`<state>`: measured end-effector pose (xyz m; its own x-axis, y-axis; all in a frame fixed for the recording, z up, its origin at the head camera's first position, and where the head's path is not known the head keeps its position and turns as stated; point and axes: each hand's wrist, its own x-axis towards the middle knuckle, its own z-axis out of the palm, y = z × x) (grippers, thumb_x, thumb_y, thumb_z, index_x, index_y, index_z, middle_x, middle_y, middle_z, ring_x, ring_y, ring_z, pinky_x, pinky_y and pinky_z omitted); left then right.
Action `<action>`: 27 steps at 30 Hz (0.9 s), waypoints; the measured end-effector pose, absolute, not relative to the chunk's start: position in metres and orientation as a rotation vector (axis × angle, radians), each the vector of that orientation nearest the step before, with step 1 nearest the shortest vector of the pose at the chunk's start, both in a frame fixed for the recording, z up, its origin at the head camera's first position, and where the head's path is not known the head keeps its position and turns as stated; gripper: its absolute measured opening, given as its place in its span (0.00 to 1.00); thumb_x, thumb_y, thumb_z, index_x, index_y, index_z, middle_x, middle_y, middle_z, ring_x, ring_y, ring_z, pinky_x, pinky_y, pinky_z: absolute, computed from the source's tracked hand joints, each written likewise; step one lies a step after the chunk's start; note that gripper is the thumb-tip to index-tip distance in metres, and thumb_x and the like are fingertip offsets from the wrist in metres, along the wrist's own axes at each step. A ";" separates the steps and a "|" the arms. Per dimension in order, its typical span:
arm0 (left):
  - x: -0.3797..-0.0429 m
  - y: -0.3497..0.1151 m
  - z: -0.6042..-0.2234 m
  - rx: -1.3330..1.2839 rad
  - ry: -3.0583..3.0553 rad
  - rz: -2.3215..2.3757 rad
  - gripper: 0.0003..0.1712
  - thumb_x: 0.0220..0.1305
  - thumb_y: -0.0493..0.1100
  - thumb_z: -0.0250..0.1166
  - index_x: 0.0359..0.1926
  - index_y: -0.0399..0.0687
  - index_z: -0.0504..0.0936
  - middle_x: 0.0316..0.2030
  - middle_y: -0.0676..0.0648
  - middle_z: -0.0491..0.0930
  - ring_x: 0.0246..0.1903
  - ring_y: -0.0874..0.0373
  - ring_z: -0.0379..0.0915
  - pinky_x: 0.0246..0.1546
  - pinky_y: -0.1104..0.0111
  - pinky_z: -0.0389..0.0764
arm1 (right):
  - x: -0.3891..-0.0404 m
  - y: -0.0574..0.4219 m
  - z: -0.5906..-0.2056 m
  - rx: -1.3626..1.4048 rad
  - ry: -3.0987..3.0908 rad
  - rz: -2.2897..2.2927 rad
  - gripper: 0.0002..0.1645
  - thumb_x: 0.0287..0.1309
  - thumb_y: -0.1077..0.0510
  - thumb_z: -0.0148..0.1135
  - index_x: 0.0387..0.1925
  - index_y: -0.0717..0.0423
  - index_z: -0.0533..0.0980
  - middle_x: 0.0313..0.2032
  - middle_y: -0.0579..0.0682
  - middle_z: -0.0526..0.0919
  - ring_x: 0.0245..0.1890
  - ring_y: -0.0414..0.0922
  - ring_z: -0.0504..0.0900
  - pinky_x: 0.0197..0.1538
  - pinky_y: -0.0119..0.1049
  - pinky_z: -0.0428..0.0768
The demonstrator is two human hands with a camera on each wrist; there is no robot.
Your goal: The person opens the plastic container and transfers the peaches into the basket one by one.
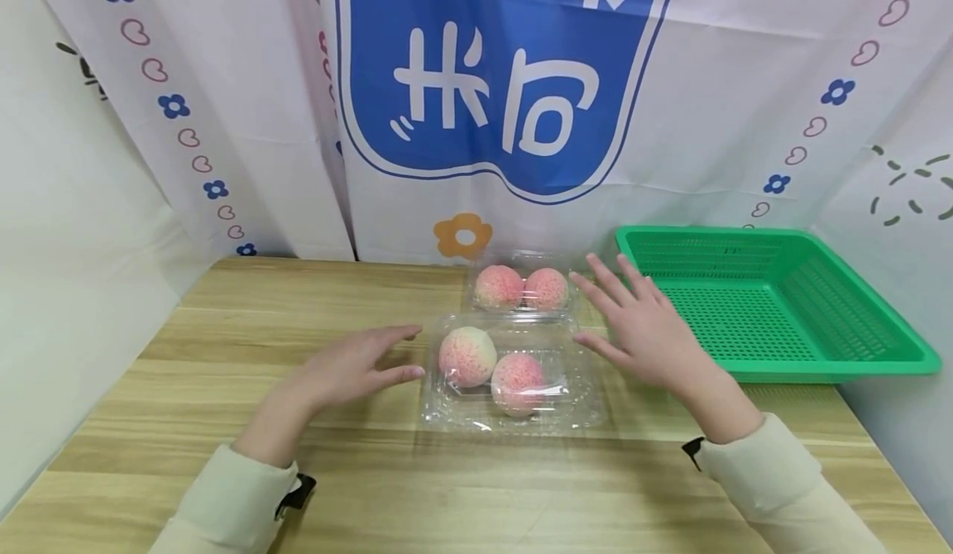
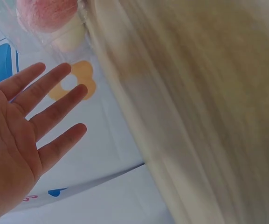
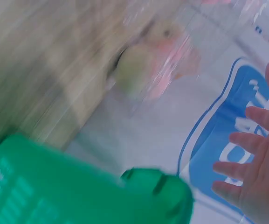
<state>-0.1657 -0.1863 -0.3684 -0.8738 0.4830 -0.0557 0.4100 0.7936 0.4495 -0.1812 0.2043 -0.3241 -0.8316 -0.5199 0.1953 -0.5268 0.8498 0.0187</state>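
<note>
A clear plastic box (image 1: 566,409) sits mid-table with two round, pink-and-cream peaches in it, a left peach (image 1: 467,357) and a right peach (image 1: 519,384). Behind it, against the cloth, stands another clear box (image 1: 512,258) holding two pinker peaches (image 1: 499,288). My left hand (image 1: 350,368) is just left of the front box, fingers extended and holding nothing. On the other side, my right hand (image 1: 644,327) spreads its fingers beside the boxes, also holding nothing. Both wrist views show extended fingers, on the left hand (image 2: 17,126) and the right hand (image 3: 260,163).
A green mesh basket (image 1: 878,364) stands at the right rear, near my right hand, with nothing seen inside. White printed cloth (image 1: 707,124) hangs along the table's back edge. The wooden tabletop (image 1: 476,488) extends toward me.
</note>
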 end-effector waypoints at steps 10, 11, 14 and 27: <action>-0.161 -0.183 -0.372 0.716 2.745 0.640 0.50 0.56 0.75 0.61 0.69 0.47 0.70 0.65 0.44 0.75 0.62 0.43 0.74 0.63 0.46 0.73 | -0.167 0.160 -0.333 1.093 -2.728 0.133 0.42 0.65 0.35 0.57 0.75 0.46 0.60 0.75 0.55 0.60 0.76 0.62 0.55 0.66 0.65 0.68; -0.160 -0.183 -0.372 0.719 2.737 0.641 0.50 0.54 0.75 0.62 0.68 0.47 0.71 0.64 0.44 0.76 0.62 0.43 0.74 0.63 0.46 0.73 | -0.165 0.156 -0.334 1.116 -2.725 0.139 0.42 0.66 0.35 0.56 0.75 0.45 0.60 0.75 0.54 0.61 0.76 0.61 0.55 0.65 0.65 0.70; -0.158 -0.182 -0.372 0.737 2.710 0.642 0.52 0.48 0.75 0.68 0.67 0.50 0.72 0.62 0.46 0.78 0.62 0.44 0.74 0.63 0.46 0.73 | -0.161 0.144 -0.336 1.184 -2.714 0.169 0.40 0.66 0.35 0.56 0.74 0.42 0.61 0.75 0.51 0.62 0.75 0.59 0.58 0.61 0.66 0.74; -0.157 -0.177 -0.376 0.803 2.653 0.685 0.44 0.42 0.68 0.76 0.57 0.51 0.78 0.55 0.49 0.83 0.59 0.45 0.76 0.62 0.46 0.74 | -0.147 0.115 -0.349 1.363 -2.704 0.082 0.43 0.64 0.30 0.55 0.73 0.43 0.62 0.76 0.49 0.60 0.75 0.60 0.59 0.62 0.63 0.75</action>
<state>-0.1573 -0.1772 -0.3765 -0.8043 0.5797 -0.1307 0.4440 0.7324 0.5162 -0.1467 0.1151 -0.3488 -0.5900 -0.7977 0.1247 -0.8038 0.5949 0.0025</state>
